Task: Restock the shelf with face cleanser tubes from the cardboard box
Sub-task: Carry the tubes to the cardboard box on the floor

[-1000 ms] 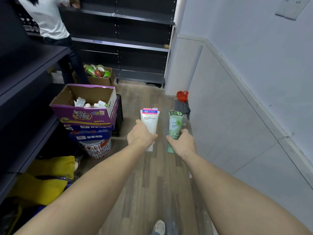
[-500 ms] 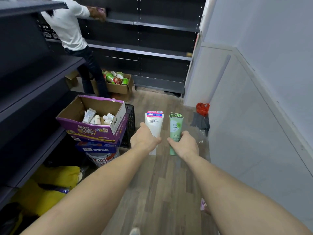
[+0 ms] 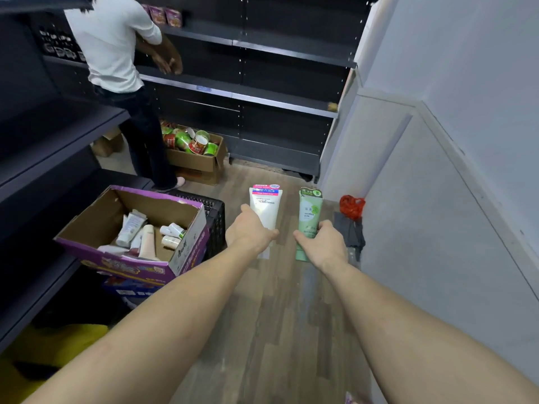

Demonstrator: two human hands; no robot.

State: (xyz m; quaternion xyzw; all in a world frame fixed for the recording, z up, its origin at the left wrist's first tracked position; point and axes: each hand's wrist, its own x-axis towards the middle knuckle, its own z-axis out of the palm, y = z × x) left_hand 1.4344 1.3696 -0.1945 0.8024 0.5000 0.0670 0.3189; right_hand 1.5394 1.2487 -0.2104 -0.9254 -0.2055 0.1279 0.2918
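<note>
- Left hand (image 3: 250,233): fingers curled round a white plastic face cleanser tube (image 3: 266,206) with a pink-and-blue crimped end, held upright above the wooden floor (image 3: 280,316).
- Right hand (image 3: 323,243): grips a pale green plastic cleanser tube (image 3: 309,212), likewise upright.
- Open purple-sided cardboard box (image 3: 186,243), left, holding further tubes, beside dark metal shelves (image 3: 58,135).

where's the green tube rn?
Head view, right of centre: the green tube is upright in the right hand, beside the white tube held by the left hand, above the wood floor.
</note>
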